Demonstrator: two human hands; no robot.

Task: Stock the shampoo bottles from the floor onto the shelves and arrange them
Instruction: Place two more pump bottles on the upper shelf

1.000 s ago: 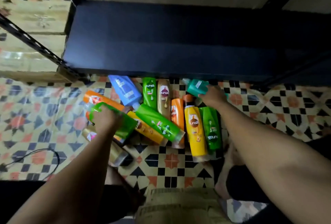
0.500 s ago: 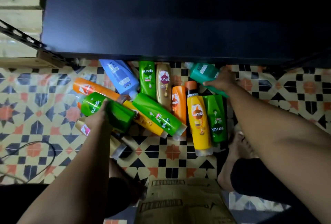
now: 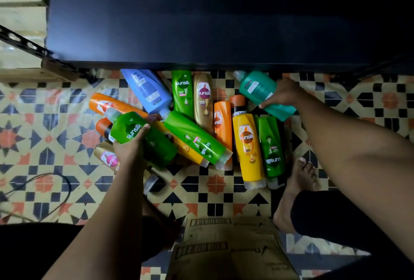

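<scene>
Green bottle point(image 3: 141, 136) pinched in left hand point(image 3: 130, 147), grip wrapped round its middle, above the heap. Teal bottle point(image 3: 262, 94) clamped in right hand point(image 3: 283, 95), grip closed on its lower half, just below the dark shelf point(image 3: 201, 22) edge. Remaining shampoo bottles lying jumbled on the patterned floor point(image 3: 44, 136): blue point(image 3: 147, 91), gold point(image 3: 203, 98), yellow point(image 3: 248, 147), orange point(image 3: 221, 123), more green. Nothing visible on the shelf surface. Judged early on: 2 in hand, not yet placed; at least 9 left to lift and arrange. Cardboard box point(image 3: 230, 250) near the knees.
</scene>
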